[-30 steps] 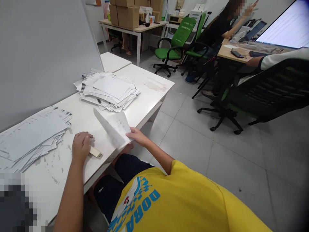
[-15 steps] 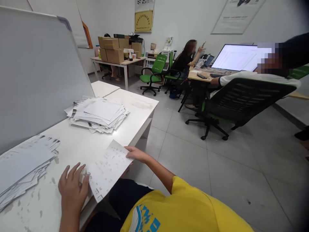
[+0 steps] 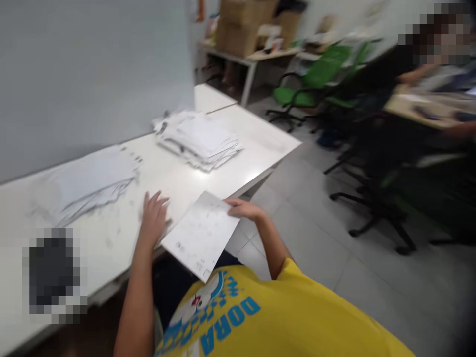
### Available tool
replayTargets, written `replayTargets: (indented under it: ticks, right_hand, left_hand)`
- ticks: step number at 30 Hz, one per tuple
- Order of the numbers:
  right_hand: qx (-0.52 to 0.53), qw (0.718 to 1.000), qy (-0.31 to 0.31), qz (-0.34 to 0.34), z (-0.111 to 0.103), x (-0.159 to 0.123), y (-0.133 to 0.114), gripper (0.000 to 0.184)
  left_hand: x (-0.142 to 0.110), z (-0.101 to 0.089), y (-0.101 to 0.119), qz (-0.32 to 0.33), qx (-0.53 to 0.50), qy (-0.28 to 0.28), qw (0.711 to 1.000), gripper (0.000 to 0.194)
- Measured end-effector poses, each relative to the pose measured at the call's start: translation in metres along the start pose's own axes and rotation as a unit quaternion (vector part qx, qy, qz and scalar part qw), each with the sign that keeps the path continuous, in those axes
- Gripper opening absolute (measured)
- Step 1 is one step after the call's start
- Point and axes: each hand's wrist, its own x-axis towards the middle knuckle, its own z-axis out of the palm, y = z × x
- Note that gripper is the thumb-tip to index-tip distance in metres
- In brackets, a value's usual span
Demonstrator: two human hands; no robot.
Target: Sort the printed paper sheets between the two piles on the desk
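My right hand (image 3: pixel 243 209) grips a printed sheet of paper (image 3: pixel 203 235) by its far right edge, with the sheet slanting over the table's front edge and my lap. My left hand (image 3: pixel 154 218) is open at the sheet's left side, fingers spread above the tabletop, holding nothing that I can see. The cream stapler seen earlier near this hand is not visible now. Ahead of my hands lies a messy paper stack (image 3: pixel 204 136). To the left is a second spread-out paper stack (image 3: pixel 96 176).
A grey-white panel (image 3: pixel 92 74) rises along the back of the white table (image 3: pixel 178 181). A blurred-out dark object (image 3: pixel 52 270) lies at the left. Green chairs (image 3: pixel 293 96), boxes on another table (image 3: pixel 238 29) and a seated person (image 3: pixel 420 74) are beyond.
My left hand was resting on the stapler and has lifted off with its fingers spread. The paper in my right hand has swung round toward my body. The camera view has shifted.
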Motion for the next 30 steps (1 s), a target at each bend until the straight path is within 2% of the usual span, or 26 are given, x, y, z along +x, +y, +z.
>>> replayTargets:
  ticks: [4,7,9,13,18,24,30]
  right_hand:
    - [-0.001,0.999,-0.003,0.034,0.003,0.001,0.010,0.050]
    - [-0.046,0.998,0.016,0.041,0.006,-0.001,0.008,0.055]
    - [-0.059,0.997,0.018,0.036,0.007,-0.004,0.006,0.058]
    - [-0.013,1.000,0.012,0.018,0.006,-0.008,0.005,0.056]
    - [-0.007,1.000,0.018,0.024,0.006,-0.009,0.002,0.056]
    - [0.004,0.999,0.025,0.034,0.007,-0.009,-0.006,0.055]
    - [0.034,0.998,0.042,0.021,0.004,-0.008,-0.002,0.052]
  left_hand:
    - [-0.007,0.003,0.010,-0.084,-0.013,-0.032,0.996,0.049]
    - [-0.012,0.003,0.015,-0.112,-0.024,-0.045,0.992,0.053]
    - [-0.014,0.002,0.019,-0.114,-0.032,-0.051,0.992,0.053]
    - [-0.015,0.000,0.022,-0.112,-0.041,-0.059,0.991,0.050]
    - [-0.013,-0.001,0.022,-0.118,-0.041,-0.068,0.990,0.049]
    - [-0.014,-0.004,0.030,-0.133,-0.028,-0.072,0.988,0.046]
    - [-0.014,-0.003,0.031,-0.126,0.000,-0.077,0.989,0.047]
